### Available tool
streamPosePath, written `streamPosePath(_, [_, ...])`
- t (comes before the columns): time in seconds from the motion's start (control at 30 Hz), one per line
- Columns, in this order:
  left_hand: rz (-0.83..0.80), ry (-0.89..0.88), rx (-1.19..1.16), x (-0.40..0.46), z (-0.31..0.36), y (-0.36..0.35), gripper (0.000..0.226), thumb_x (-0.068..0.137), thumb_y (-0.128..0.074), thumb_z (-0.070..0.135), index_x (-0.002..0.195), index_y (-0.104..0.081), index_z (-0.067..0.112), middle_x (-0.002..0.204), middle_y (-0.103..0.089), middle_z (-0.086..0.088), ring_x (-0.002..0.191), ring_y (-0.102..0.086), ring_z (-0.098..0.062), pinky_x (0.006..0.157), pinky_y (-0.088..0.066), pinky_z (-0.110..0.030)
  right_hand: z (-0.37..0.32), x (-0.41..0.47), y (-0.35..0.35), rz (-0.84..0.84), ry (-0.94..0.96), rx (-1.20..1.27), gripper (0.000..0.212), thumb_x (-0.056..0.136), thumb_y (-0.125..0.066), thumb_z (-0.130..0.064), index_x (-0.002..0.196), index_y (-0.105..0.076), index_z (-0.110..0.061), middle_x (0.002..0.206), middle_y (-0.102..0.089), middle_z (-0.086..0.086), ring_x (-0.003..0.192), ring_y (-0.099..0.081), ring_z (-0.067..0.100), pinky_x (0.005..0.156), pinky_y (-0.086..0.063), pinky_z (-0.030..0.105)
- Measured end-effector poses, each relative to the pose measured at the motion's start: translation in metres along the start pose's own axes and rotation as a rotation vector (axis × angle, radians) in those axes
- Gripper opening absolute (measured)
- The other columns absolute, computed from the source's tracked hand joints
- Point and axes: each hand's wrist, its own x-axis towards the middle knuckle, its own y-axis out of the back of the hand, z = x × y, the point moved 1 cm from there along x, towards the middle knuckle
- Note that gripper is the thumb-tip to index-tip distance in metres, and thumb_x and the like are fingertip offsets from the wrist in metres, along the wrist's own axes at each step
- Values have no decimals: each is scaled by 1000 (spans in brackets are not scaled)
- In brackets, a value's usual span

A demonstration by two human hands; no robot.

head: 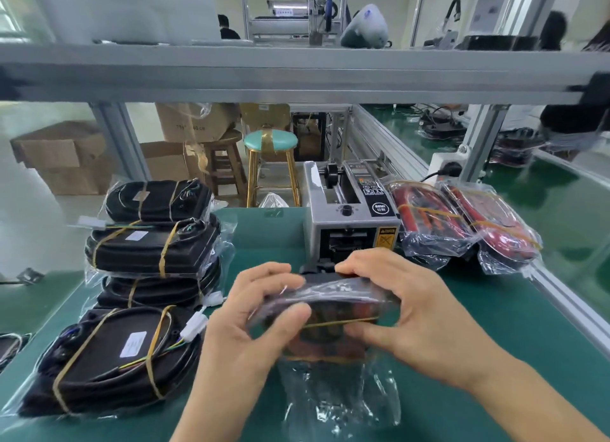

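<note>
**Both hands are gripping 1 bagged red wire bundle just in front of the tape dispenser.**

The left hand (260,313) and right hand (406,309) are curling around the ends of the bagged red wire bundle (330,313), thumbs pressing its near face, above the green bench mat (495,342). The bag's loose tail (340,402) is hanging toward the person. This looks like the bag-closing step: the film should be pulled taut and folded flat before reaching the tape dispenser (350,217). I am counting 1 dispenser, 2 more red packs (432,220) to its right, and 4 black packs (155,243) stacked at left; a possible 5th is cut off by the edge.
</note>
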Motion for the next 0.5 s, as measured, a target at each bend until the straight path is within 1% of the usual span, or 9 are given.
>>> streamPosePath(0.07, [114, -100, 119, 0, 6, -2, 17, 63, -85, 23, 77, -76, 26, 107, -65, 3, 98, -63, -7, 77, -48, -13, -3, 2, -4, 26, 4, -11, 56, 64, -82, -21, 117, -63, -28, 116, -57, -22, 109, -58, 3, 90, -43, 12])
streamPosePath(0.1, [160, -195, 222, 0, 8, -2, 13, 66, -83, 21, 75, -75, 27, 105, -64, 3, 98, -61, -10, 78, -47, -13, -3, 3, -6, 48, -9, -5, 56, 63, -82, -21, 115, -64, -28, 115, -58, -22, 109, -58, 2, 89, -44, 13])
streamPosePath(0.17, [178, -421, 453, -3, 7, -2, 6, 73, -73, 22, 77, -73, 27, 109, -60, 1, 102, -56, -21, 85, -45, -25, -1, 3, -8, 97, -47, 30, 55, 60, -86, -20, 111, -66, -30, 113, -60, -22, 107, -59, 1, 87, -45, 13])
streamPosePath(0.23, [127, -508, 556, -10, 1, -5, 6, 73, -70, 27, 75, -76, 25, 115, -57, 3, 109, -52, -26, 88, -42, -38, 2, 2, -7, 142, -68, 80, 55, 60, -88, -21, 109, -67, -32, 113, -61, -23, 107, -59, -1, 87, -43, 10])
streamPosePath(0.3, [155, -374, 437, -8, 3, -5, 10, 71, -70, 35, 70, -76, 27, 116, -59, 9, 111, -54, -21, 91, -43, -34, 3, 3, -7, 142, -72, 132, 54, 61, -88, -23, 109, -67, -33, 114, -61, -23, 110, -58, -2, 89, -42, 9])
streamPosePath(0.37, [237, -229, 315, 0, 6, -3, 9, 69, -70, 38, 74, -71, 31, 119, -57, 14, 111, -56, -10, 92, -43, -22, -1, 4, -8, 105, -62, 199, 48, 63, -86, -28, 107, -68, -34, 115, -62, -21, 110, -59, 2, 85, -47, 12])
streamPosePath(0.43, [207, -93, 202, 10, 4, -1, 40, 59, -76, 40, 97, -65, 36, 129, -54, 12, 118, -52, -1, 96, -39, -11, -3, 6, -12, 95, -25, 234, 43, 65, -83, -31, 105, -68, -33, 115, -62, -18, 108, -61, 6, 79, -49, 12])
streamPosePath(0.47, [144, -17, 110, 15, 1, 0, 56, 54, -80, 39, 108, -62, 37, 129, -57, 10, 118, -54, -2, 95, -42, -11, -3, 7, -13, 106, -12, 254, 42, 65, -83, -30, 105, -68, -33, 116, -61, -16, 108, -61, 8, 78, -51, 14])
streamPosePath(0.5, [92, 36, 55, 19, -1, 1, 62, 52, -83, 36, 110, -63, 38, 124, -62, 10, 112, -60, -3, 90, -46, -13, -2, 6, -15, 118, -15, 303, 42, 65, -83, -28, 105, -68, -34, 119, -60, -15, 109, -61, 10, 81, -51, 17])
